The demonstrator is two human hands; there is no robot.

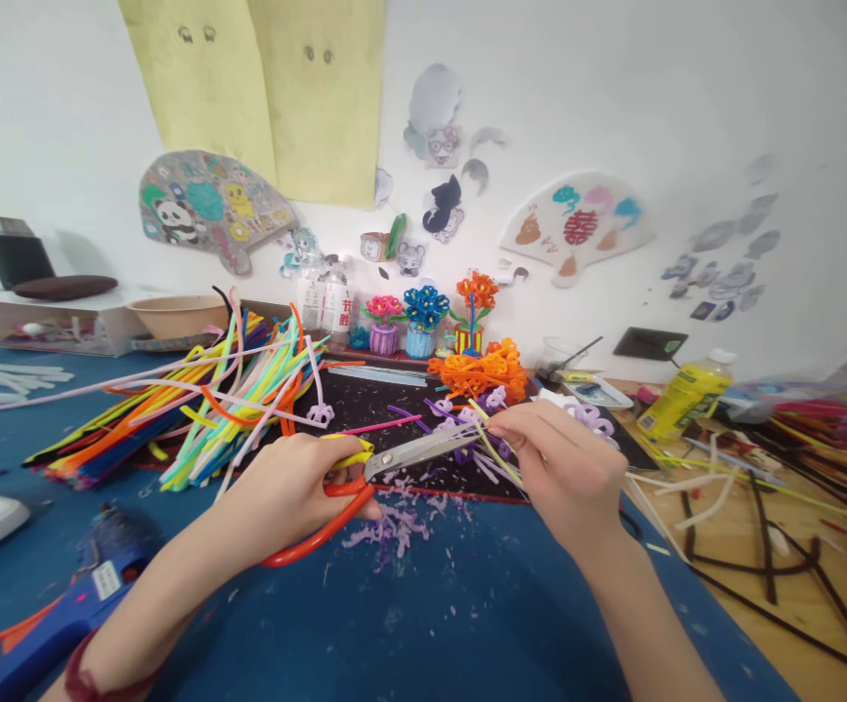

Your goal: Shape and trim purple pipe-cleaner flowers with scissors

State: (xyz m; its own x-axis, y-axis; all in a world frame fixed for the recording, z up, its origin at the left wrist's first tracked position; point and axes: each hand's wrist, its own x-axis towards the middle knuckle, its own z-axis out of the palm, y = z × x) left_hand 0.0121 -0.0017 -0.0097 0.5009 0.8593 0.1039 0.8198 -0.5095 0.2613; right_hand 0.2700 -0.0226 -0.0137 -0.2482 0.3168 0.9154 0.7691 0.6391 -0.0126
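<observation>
My left hand (313, 483) is closed around red-handled scissors (423, 450), whose blades point right. A short yellow piece (354, 456) shows by its thumb. The fingers of my right hand (565, 463) are pinched together at the blade tips, on a thin pale-yellow pipe cleaner (494, 450) that crosses the tips at a slant. Under the blades, purple fuzz clippings (386, 526) lie scattered on the dark mat and blue table. Several lilac pipe-cleaner loops (591, 419) sit behind my right hand, and an orange bundle of pipe-cleaner flowers (481, 372) lies beyond the scissors.
Bundled coloured pipe cleaners (174, 419) lie at left, with a blue glue gun (91, 604) nearer me. Three potted pipe-cleaner flowers (427, 322) stand by the wall. To the right are a yellow bottle (686, 398) and loose dark strips (766, 536) on wood.
</observation>
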